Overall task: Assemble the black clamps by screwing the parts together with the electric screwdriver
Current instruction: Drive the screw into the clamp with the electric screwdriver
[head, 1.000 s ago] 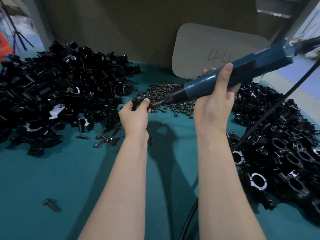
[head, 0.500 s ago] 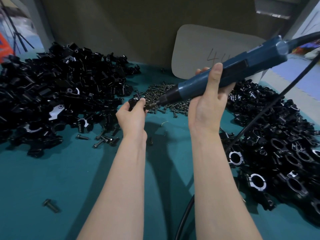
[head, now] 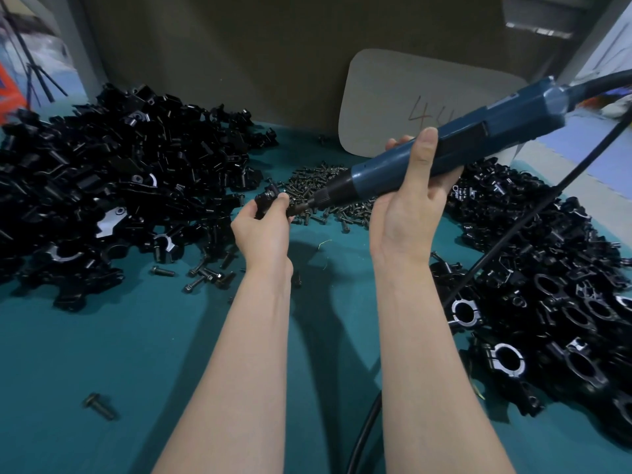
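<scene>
My left hand (head: 263,230) grips a small black clamp (head: 267,200) above the teal table, with a screw sticking up from the clamp's top. My right hand (head: 408,206) is wrapped around the blue electric screwdriver (head: 444,148). The tool slants down to the left, and its dark tip (head: 301,208) meets the right side of the clamp. A heap of dark screws (head: 325,193) lies on the table just behind the clamp.
A big pile of loose black clamp parts (head: 113,186) fills the left side. Assembled clamps (head: 547,295) are heaped on the right. The screwdriver's black cable (head: 506,244) runs across that heap. Stray screws (head: 205,275) and one lone screw (head: 101,405) lie on the teal table (head: 102,354). A numbered card (head: 410,107) leans at the back.
Both hands and the screwdriver have shifted slightly left and a little down. The screwdriver tip stays against the clamp in my left hand.
</scene>
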{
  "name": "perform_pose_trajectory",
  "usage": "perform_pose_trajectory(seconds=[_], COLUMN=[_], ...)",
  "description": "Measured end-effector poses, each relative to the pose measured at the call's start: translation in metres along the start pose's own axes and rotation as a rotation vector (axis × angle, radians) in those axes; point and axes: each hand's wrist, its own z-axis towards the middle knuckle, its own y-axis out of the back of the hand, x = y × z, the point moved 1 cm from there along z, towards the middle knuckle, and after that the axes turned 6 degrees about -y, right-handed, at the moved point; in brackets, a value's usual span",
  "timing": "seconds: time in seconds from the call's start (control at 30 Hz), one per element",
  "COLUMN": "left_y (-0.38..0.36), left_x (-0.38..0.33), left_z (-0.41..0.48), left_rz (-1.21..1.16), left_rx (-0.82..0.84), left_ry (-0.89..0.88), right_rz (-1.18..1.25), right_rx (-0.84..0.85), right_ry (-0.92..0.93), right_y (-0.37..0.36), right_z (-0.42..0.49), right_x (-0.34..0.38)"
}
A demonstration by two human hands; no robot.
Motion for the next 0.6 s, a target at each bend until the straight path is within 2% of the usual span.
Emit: perform_pose_trajectory(seconds=[0.6], left_y=[-0.0005], left_x=[0.0000], left_z=[-0.0004], left_rz=[0.019], left_rx=[0.016], left_ry=[-0.014], right_rz=[-0.020], right_rx=[0.059], right_ry=[0.017], right_y=[-0.0014], right_z=[-0.0035], right_x=[0.0006])
